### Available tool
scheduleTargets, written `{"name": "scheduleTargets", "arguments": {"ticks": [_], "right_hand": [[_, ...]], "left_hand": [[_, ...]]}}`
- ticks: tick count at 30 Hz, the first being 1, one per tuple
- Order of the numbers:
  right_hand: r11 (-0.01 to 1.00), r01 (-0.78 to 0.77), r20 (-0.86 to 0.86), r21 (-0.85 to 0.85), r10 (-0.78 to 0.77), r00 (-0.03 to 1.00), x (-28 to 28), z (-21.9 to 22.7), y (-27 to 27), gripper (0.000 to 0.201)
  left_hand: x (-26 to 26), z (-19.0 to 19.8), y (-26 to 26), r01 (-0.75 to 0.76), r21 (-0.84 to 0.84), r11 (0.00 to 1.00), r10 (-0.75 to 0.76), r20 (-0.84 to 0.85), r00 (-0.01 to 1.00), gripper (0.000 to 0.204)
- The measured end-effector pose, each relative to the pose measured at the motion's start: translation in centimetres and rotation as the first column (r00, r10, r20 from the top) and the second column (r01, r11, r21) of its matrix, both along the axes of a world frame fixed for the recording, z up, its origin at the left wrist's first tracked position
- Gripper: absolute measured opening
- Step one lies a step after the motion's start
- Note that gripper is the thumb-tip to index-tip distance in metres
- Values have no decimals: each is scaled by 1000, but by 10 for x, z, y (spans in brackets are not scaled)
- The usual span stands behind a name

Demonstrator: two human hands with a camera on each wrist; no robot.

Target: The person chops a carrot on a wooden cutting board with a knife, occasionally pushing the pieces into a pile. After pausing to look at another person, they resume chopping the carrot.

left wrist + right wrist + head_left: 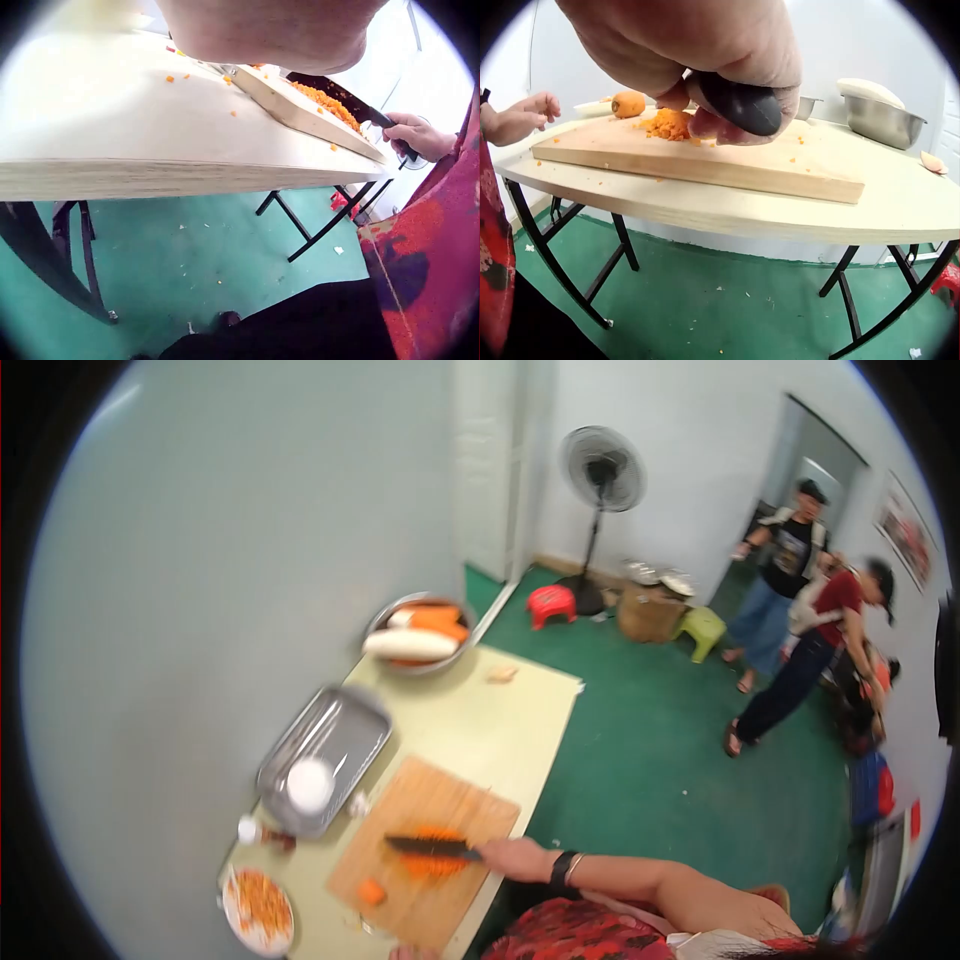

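My right hand (pixel 515 857) grips the black handle of a kitchen knife (pixel 428 847). The blade lies across a heap of finely chopped carrot (pixel 667 127) on the wooden cutting board (pixel 405 785). In the right wrist view the fingers curl round the handle end (pixel 754 109). A larger carrot piece (pixel 371 891) rests on the board, left of the heap. My left hand (pixel 529 120) hovers by the board's left end with loosely bent fingers, holding nothing; only a bit shows at the head view's bottom edge. Small carrot bits (pixel 170 79) are scattered on the table.
On the table (pixel 480 710) stand a metal bowl (pixel 425 668) with carrots and a long white radish, a grey tray (pixel 350 725) holding a round white thing, a small bottle (pixel 265 835) and a plate (pixel 232 920) of chopped orange food. A fan (pixel 600 470), stools and people are beyond.
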State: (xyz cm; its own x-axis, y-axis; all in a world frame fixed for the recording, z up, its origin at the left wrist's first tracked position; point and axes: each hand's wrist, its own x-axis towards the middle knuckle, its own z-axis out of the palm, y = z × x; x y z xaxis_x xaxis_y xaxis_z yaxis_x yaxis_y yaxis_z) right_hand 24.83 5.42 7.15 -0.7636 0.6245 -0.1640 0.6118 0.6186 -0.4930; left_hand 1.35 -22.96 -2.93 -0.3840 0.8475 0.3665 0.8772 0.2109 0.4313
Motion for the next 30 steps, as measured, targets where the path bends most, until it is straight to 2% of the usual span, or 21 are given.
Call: {"name": "scheduleTargets", "arguments": {"ticks": [1,2,4,5,11,14,17,23,26,30], "right_hand": [[994,29,-15,-109,-31,999,0,20,1,36],[991,51,-62,-120,-58,996,0,41,-1,36],[988,70,-119,-135,-86,989,0,41,5,40],[990,77,-183,-119,-98,978,1,36,10,40],[988,63,-290,-140,-102,952,4,55,16,42],[993,56,-308,-100,-85,948,2,45,23,42],[992,55,-255,-112,-82,963,6,30,30,41],[999,-15,-375,-45,-2,927,9,34,36,40],[994,-82,-282,-67,60,957,12,25,40,40],[992,-114,-359,-47,90,929,10,28,45,41]], "left_hand": [[7,-1,0,-25,54,998,21,70,997,36],[11,11,-2,-49,117,992,33,132,991,39],[24,35,12,-95,8,995,91,229,969,37],[31,42,20,-110,10,994,104,248,963,39],[70,69,60,-133,27,991,116,333,936,41],[75,69,84,-115,36,993,96,341,935,41],[83,70,102,-135,49,990,110,344,933,43],[95,69,126,-141,57,988,120,281,952,49],[98,67,137,-173,23,985,160,272,949,53],[101,63,150,-185,46,982,169,236,957,56]]}}
